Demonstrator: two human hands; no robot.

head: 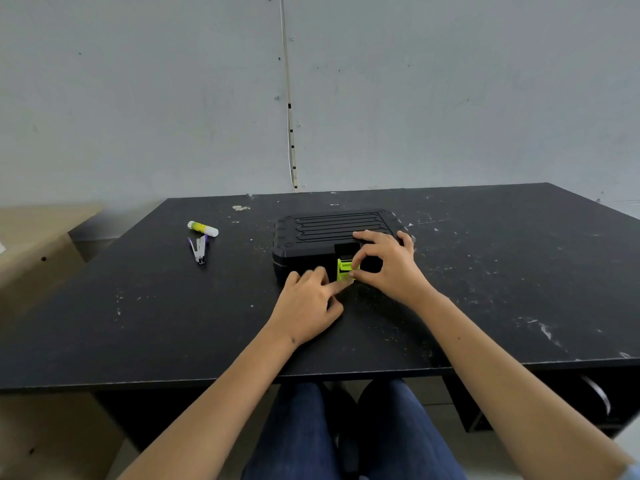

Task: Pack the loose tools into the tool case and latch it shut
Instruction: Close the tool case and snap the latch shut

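Note:
A black tool case (pixel 322 233) lies with its lid down on the black table (pixel 173 323), its ribbed lid facing up. A lime-green latch (pixel 344 270) sits at the middle of its front wall. My right hand (pixel 388 268) rests over the case's front right corner, thumb and forefinger pinching the latch. My left hand (pixel 308 303) lies on the table in front of the case, its forefinger touching the latch's lower left edge. Whether the latch is fully snapped down cannot be told.
A glue stick (pixel 203 228) with a yellow-green label and a small stapler-like tool (pixel 199 249) with purple trim lie at the table's back left. A beige box (pixel 34 251) stands left of the table. A grey wall rises right behind it.

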